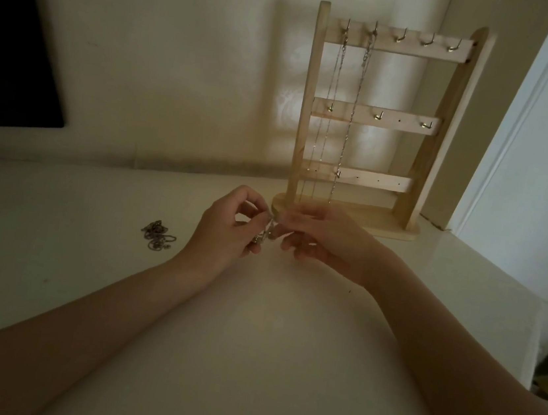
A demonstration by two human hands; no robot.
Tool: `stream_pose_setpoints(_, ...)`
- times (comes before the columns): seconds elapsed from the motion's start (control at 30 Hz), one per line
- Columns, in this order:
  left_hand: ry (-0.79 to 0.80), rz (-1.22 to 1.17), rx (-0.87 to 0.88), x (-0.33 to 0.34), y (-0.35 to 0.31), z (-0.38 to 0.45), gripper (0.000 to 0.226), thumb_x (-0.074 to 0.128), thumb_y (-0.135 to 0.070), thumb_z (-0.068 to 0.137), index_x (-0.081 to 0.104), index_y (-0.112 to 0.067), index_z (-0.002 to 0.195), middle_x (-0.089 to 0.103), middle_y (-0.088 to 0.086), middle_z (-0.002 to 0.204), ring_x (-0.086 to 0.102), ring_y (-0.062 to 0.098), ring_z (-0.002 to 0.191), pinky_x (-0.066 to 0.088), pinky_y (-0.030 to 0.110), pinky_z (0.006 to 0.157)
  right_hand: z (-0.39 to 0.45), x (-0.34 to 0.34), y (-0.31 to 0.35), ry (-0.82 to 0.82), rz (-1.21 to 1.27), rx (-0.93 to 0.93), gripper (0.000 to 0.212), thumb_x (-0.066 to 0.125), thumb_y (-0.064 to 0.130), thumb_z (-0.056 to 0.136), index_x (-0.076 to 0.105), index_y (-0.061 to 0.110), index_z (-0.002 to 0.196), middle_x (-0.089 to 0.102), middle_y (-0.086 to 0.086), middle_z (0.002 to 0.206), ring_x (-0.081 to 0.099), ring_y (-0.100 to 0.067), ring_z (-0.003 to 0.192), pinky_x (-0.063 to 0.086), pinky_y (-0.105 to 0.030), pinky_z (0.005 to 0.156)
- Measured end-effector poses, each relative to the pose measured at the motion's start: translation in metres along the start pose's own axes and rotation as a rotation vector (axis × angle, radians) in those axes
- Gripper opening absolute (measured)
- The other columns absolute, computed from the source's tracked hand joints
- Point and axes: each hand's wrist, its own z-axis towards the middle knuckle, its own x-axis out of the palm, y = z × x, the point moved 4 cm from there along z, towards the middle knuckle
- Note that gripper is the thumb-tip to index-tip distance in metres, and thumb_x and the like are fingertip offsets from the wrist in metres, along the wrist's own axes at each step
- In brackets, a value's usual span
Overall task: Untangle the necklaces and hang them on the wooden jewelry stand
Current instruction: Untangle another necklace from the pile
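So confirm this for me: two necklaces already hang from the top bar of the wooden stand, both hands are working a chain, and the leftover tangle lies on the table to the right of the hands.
One detail is wrong. The head view shows the leftover tangle lying left of the hands, beside the left hand, not right of them. The rest holds: two necklaces hang from the wooden stand, and the right hand joins on the chain.

Tangled chain (157, 235) left; stand (372, 123) behind.

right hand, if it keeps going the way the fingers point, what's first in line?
The right hand points left, so it would first meet the necklace pinched between both hands, then the left hand. Depth looks matched.
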Motion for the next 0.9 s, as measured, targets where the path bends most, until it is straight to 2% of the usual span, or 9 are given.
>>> stream_pose_setpoints(0.13,0.014,0.033,0.036,0.002,-0.003,0.0,0.015,0.056,-0.011,0.09,0.052,-0.018,0.078,0.056,-0.001,0.064,0.046,0.004,0.035,0.033,0.015,0.036,0.002,0.007,0.002,0.025,-0.025,-0.058,0.005,0.062,0.001,0.084,0.066,0.002,0.088,0.065,-0.005,0.07,0.055,-0.009,0.057,0.043,-0.017,0.054)
stream_pose_setpoints(0.23,0.007,0.061,0.085,0.003,-0.005,-0.001,0.015,0.055,-0.011,0.09,0.051,-0.018,0.077,0.051,-0.007,0.045,0.039,0.005,0.033,0.031,0.014,0.036,0.001,0.005,0.002,0.01,-0.081,-0.05,0.008,0.06,0.002,0.085,0.065,0.004,0.079,0.059,-0.001,0.06,0.049,-0.009,0.053,0.039,-0.019,0.052)
stream_pose_setpoints(0.33,-0.013,0.093,0.095,0.002,-0.003,0.0,0.012,0.055,-0.013,0.09,0.051,-0.017,0.079,0.049,-0.006,0.043,0.039,0.008,0.035,0.032,0.017,0.037,0.001,0.008,-0.001,0.046,-0.164,-0.001,0.014,0.058,0.002,0.086,0.062,0.007,0.073,0.056,-0.001,0.061,0.05,-0.009,0.055,0.038,-0.022,0.056)
stream_pose_setpoints(0.47,-0.081,0.009,-0.034,0.002,0.002,0.001,0.017,0.051,-0.013,0.093,0.05,-0.019,0.077,0.048,-0.008,0.04,0.04,0.004,0.035,0.029,0.015,0.035,0.001,0.011,-0.002,0.126,-0.13,0.037,0.02,0.055,0.005,0.088,0.057,0.011,0.07,0.056,-0.002,0.066,0.051,-0.01,0.06,0.04,-0.023,0.06)
stream_pose_setpoints(0.6,-0.172,-0.244,-0.23,-0.007,0.006,0.006,0.022,0.04,-0.008,0.094,0.051,-0.014,0.077,0.056,0.002,0.057,0.052,0.007,0.042,0.037,0.016,0.037,-0.001,0.012,-0.005,0.225,-0.108,0.085,0.021,0.054,0.0,0.087,0.059,0.01,0.07,0.059,-0.001,0.068,0.053,-0.011,0.064,0.044,-0.023,0.067)
stream_pose_setpoints(0.67,-0.189,-0.495,-0.334,-0.009,0.011,0.006,0.02,0.04,-0.003,0.094,0.051,-0.012,0.08,0.057,0.005,0.067,0.058,0.008,0.047,0.047,0.017,0.046,0.001,0.009,-0.005,0.153,-0.051,0.072,0.019,0.053,0.0,0.088,0.058,0.009,0.071,0.06,-0.003,0.07,0.054,-0.011,0.064,0.044,-0.022,0.065)
stream_pose_setpoints(0.77,-0.143,-0.774,-0.419,-0.007,0.013,0.005,0.016,0.045,-0.003,0.092,0.053,-0.011,0.081,0.054,0.004,0.067,0.055,0.008,0.046,0.05,0.018,0.049,0.003,-0.001,-0.002,-0.029,0.114,0.043,0.017,0.051,-0.001,0.087,0.058,0.008,0.075,0.059,-0.006,0.071,0.053,-0.011,0.058,0.045,-0.019,0.055)
stream_pose_setpoints(0.83,-0.068,-0.64,-0.388,-0.004,0.009,0.006,0.014,0.049,-0.008,0.092,0.055,-0.014,0.081,0.052,0.001,0.061,0.05,0.007,0.043,0.045,0.017,0.047,0.003,-0.007,0.0,-0.112,0.255,0.034,0.023,0.051,-0.001,0.085,0.063,0.009,0.068,0.06,-0.006,0.068,0.052,-0.012,0.056,0.044,-0.02,0.053)
stream_pose_setpoints(0.9,0.013,-0.372,-0.321,0.001,0.004,0.003,0.017,0.049,-0.017,0.093,0.058,-0.015,0.079,0.051,-0.002,0.055,0.045,0.008,0.042,0.039,0.016,0.045,0.002,-0.011,0.001,-0.141,0.361,0.027,0.033,0.048,0.001,0.086,0.066,0.011,0.06,0.062,-0.005,0.063,0.051,-0.012,0.055,0.041,-0.021,0.054)
